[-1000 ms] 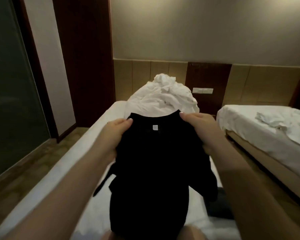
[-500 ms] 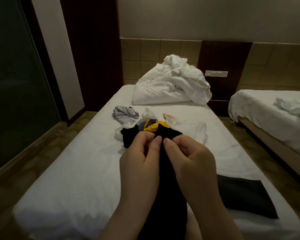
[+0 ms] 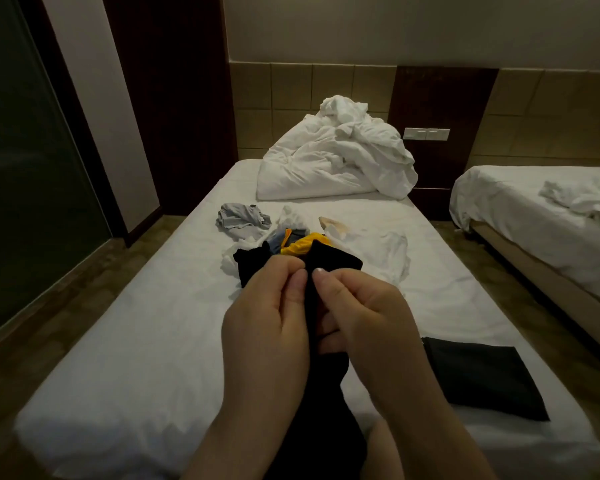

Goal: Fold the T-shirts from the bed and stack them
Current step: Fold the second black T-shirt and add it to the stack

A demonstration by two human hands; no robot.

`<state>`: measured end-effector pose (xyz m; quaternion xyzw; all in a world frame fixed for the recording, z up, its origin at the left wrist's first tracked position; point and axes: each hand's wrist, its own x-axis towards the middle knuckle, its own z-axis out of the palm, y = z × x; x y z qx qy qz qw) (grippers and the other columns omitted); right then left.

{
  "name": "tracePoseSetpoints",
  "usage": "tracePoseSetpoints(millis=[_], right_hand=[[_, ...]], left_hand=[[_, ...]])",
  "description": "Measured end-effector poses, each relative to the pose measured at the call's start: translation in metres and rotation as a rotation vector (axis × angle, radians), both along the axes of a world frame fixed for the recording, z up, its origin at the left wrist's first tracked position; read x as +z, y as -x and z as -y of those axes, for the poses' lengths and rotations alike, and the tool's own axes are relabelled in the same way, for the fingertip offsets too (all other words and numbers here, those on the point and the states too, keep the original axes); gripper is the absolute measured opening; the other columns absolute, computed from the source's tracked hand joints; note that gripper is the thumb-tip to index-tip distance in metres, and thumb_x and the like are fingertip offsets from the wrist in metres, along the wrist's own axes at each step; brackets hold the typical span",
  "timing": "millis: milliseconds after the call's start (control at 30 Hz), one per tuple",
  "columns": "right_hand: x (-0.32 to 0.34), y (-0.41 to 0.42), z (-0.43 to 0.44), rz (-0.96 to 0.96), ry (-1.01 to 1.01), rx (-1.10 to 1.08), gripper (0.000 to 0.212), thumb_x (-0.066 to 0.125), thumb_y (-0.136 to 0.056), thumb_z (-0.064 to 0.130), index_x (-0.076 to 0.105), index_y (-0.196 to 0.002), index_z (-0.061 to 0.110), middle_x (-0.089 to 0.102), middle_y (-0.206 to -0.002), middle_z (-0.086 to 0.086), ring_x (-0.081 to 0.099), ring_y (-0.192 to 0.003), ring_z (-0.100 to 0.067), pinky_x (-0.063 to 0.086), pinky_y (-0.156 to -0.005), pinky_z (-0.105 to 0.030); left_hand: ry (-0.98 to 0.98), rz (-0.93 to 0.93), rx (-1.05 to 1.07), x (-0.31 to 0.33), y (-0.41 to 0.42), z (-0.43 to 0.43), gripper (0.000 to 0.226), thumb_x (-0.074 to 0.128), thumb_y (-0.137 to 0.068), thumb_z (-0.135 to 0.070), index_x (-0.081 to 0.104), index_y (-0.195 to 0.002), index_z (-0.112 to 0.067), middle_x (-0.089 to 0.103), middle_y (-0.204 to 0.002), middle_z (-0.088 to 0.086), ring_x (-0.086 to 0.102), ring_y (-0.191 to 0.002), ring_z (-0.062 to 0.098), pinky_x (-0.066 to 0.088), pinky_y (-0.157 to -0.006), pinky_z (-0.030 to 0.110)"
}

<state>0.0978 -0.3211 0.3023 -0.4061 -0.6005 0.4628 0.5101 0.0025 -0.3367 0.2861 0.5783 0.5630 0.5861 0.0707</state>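
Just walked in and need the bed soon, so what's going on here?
A person is folding laundry. Both hands, left and right, pinch a black T-shirt held together above the bed. One folded dark shirt lies by the right hand. A pile of unfolded clothes waits farther up.
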Motion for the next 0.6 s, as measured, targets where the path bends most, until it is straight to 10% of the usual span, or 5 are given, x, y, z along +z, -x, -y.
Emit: tracePoseSetpoints(millis=[200, 333, 600], right_hand=[[-0.005, -0.001, -0.003, 0.032, -0.147, -0.191, 0.034, 0.056, -0.089, 0.029, 0.057, -0.061, 0.009, 0.051, -0.048, -0.002, 0.049, -0.047, -0.014, 0.045, -0.048, -0.039], [-0.007, 0.004, 0.004, 0.090, -0.316, -0.215, 0.033, 0.052, -0.081, 0.033, 0.050, -0.052, 0.016, 0.046, -0.045, 0.005, 0.043, -0.045, -0.008, 0.032, -0.044, -0.019], [-0.007, 0.005, 0.006, -0.021, -0.214, -0.097, 0.025, 0.051, -0.081, 0.036, 0.062, -0.067, 0.019, 0.059, -0.055, 0.004, 0.053, -0.051, -0.007, 0.042, -0.047, -0.022]], left_hand=[[-0.012, -0.012, -0.036, 0.003, -0.001, 0.003, 0.021, 0.041, -0.088, -0.037, 0.060, -0.082, -0.028, 0.060, -0.076, -0.013, 0.057, -0.074, 0.006, 0.044, -0.061, 0.020], [-0.014, -0.016, -0.013, 0.003, 0.000, 0.003, 0.021, 0.041, -0.087, -0.037, 0.059, -0.080, -0.028, 0.060, -0.079, -0.014, 0.056, -0.075, 0.006, 0.043, -0.061, 0.020], [-0.017, -0.055, -0.081, 0.010, 0.006, 0.009, 0.030, 0.038, -0.082, -0.053, 0.061, -0.090, -0.035, 0.062, -0.082, -0.019, 0.057, -0.082, -0.004, 0.042, -0.065, 0.007]])
